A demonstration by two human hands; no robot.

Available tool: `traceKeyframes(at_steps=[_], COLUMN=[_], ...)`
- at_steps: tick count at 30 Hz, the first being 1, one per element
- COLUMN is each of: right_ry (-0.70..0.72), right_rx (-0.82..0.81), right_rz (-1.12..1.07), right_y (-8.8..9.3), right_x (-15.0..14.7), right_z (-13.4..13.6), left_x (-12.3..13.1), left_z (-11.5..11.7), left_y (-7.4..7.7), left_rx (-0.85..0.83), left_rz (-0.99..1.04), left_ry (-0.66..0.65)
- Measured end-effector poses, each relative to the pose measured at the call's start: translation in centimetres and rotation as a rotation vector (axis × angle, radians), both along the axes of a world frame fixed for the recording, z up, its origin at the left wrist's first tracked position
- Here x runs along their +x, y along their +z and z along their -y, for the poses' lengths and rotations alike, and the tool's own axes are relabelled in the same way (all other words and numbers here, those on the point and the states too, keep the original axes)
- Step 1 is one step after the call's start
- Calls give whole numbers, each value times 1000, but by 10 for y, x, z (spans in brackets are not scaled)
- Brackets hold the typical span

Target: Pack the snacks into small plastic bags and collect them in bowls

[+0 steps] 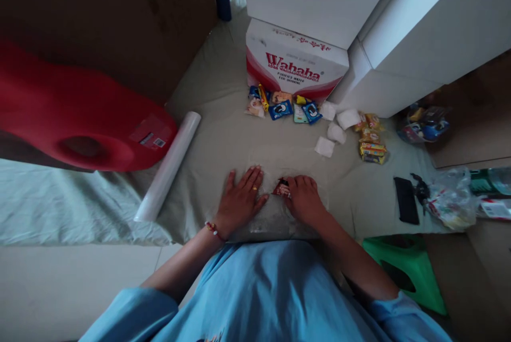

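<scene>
A sheet of clear plastic film (271,219) lies on the pale green cloth in front of me. My left hand (240,197) rests flat on the film's left part, fingers stretched out. Over the film's middle, my right hand (305,198) has its fingers curled on a small dark red snack packet (281,188); part of the packet is hidden under the fingers. Left of my hands lies a long roll of plastic film (170,166).
Ahead, several wrapped snacks (280,110) lie before a Wahaha carton (297,60). Several white wrapped pieces (324,147) and yellow packets (372,150) are to the right. A black phone (406,200) and clear bag (453,198) lie far right. A red plastic container (99,113) stands left.
</scene>
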State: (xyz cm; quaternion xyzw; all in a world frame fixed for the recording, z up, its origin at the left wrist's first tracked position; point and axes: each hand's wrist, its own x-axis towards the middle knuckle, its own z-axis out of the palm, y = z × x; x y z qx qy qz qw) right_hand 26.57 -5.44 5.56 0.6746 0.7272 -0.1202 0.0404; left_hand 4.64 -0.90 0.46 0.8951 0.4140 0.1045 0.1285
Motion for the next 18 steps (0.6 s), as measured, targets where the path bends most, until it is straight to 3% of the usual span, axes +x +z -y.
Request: traceKeyframes(at_steps=[8, 13, 18], right_ry=[67, 253, 308], right_rx=[88, 70, 60], right_rz=[-15, -74, -142], right_y=[13, 3, -4], right_x=[33, 24, 28], right_z=[-14, -27, -32], left_x=[-1, -6, -13], left_z=[0, -2, -5], left_y=[-3, -5, -6], left_rx=[-2, 11, 8], left_rz=[6, -6, 2], left_ry=[2, -15, -10])
